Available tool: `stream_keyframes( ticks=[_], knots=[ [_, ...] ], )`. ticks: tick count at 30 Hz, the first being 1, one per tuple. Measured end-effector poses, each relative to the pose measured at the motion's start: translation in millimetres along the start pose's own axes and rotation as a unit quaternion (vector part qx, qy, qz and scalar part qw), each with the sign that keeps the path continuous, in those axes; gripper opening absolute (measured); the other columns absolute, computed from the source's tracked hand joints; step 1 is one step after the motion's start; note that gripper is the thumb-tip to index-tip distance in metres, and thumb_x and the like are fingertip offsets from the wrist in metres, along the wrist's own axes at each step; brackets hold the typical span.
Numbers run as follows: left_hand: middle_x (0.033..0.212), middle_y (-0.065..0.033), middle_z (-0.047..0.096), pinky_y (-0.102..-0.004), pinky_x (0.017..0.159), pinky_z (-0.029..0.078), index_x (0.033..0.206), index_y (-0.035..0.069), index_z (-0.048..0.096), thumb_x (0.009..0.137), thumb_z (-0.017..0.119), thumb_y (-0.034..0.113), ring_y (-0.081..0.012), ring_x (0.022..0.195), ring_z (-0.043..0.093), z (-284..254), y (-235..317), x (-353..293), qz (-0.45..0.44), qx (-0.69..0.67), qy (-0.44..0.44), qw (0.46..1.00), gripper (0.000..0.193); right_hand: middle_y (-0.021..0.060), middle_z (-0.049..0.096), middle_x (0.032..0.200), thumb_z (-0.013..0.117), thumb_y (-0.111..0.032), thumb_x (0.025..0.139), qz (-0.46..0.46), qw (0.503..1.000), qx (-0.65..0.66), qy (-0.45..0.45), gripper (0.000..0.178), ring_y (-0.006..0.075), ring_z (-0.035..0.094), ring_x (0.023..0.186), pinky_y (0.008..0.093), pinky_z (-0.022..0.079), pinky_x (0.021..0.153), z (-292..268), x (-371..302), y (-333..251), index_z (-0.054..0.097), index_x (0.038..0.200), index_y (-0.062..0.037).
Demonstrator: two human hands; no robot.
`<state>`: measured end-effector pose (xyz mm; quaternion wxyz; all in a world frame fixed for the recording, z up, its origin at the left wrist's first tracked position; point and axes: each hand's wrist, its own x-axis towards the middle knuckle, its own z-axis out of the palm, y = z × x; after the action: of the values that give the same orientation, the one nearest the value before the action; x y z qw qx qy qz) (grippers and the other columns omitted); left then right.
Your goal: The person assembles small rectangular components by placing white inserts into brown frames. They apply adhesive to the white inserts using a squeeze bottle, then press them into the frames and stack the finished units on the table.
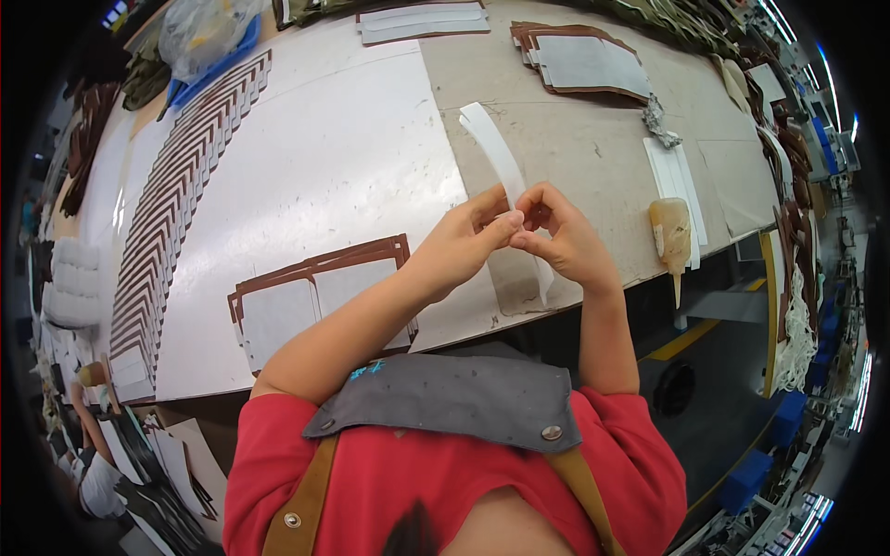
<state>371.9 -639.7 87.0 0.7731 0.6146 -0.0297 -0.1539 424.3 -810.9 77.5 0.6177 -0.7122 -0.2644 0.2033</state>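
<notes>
Both hands meet over the front part of the worktable, around a long white strip [497, 146]. My left hand [461, 236] pinches the strip, thumb and fingers closed on it. From the other side my right hand [563, 239] grips it too, fingers curled and thumb pressed close to the left thumb. One end of the strip rises away above the hands, and its lower end hangs below them near the table's front edge. The exact contact of the fingertips is partly hidden by the fingers.
A yellowed glue bottle [669, 232] lies at the right edge beside white strips [681, 185]. Brown-edged white panels lie in a front stack [278, 315], a back stack [593, 63] and a fanned row [190, 176]. A blue tray [215, 69] stands back left; another person's arm [91, 422] shows lower left.
</notes>
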Motion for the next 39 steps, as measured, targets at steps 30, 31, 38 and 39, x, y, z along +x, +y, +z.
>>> stream_keyframes(
  ticks=[30, 31, 38, 39],
  knots=[
    [0.083, -0.0108, 0.062, -0.0252, 0.061, 0.046, 0.134, -0.003, 0.025, 0.092, 0.045, 0.013, -0.0118, 0.067, 0.055, -59.4, -38.8, -18.8, -0.076, 0.205, 0.178, 0.960, 0.050, 0.0159, 0.058, 0.087, 0.056, -0.007, 0.084, -0.017, 0.820, -0.502, 0.275, 0.012, 0.0273, 0.060, 0.070, 0.0340, 0.049, 0.061, -11.8, -10.0, -2.1, 0.056, 0.095, -0.0014],
    [0.083, -0.0116, 0.062, -0.0254, 0.060, 0.046, 0.137, -0.003, 0.021, 0.092, 0.046, 0.013, -0.0123, 0.066, 0.055, -57.7, -37.6, -18.0, -0.063, 0.239, 0.181, 0.952, 0.054, 0.0208, 0.058, 0.091, 0.056, -0.008, 0.083, 0.017, 0.825, -0.521, 0.218, 0.018, 0.0317, 0.061, 0.073, 0.0355, 0.050, 0.063, 7.6, -1.6, 8.2, 0.056, 0.099, -0.0004],
    [0.080, -0.0117, 0.061, -0.0254, 0.052, 0.044, 0.141, -0.004, 0.009, 0.090, 0.049, 0.012, -0.0130, 0.060, 0.055, -65.0, -30.3, -15.1, -0.111, 0.239, 0.166, 0.950, 0.066, 0.0200, 0.057, 0.090, 0.054, -0.012, 0.085, 0.029, 0.869, -0.482, 0.107, 0.020, 0.0332, 0.061, 0.077, 0.0394, 0.051, 0.067, 55.6, 22.9, 35.7, 0.054, 0.098, 0.0018],
    [0.079, -0.0105, 0.060, -0.0238, 0.051, 0.043, 0.142, -0.003, 0.008, 0.090, 0.049, 0.012, -0.0116, 0.059, 0.053, -63.9, -28.2, -14.5, -0.127, 0.238, 0.161, 0.949, 0.067, 0.0198, 0.058, 0.090, 0.054, -0.014, 0.085, 0.035, 0.875, -0.472, 0.100, 0.021, 0.0332, 0.061, 0.076, 0.0393, 0.051, 0.067, 55.4, 21.0, 35.2, 0.054, 0.099, 0.0023]
  ],
)
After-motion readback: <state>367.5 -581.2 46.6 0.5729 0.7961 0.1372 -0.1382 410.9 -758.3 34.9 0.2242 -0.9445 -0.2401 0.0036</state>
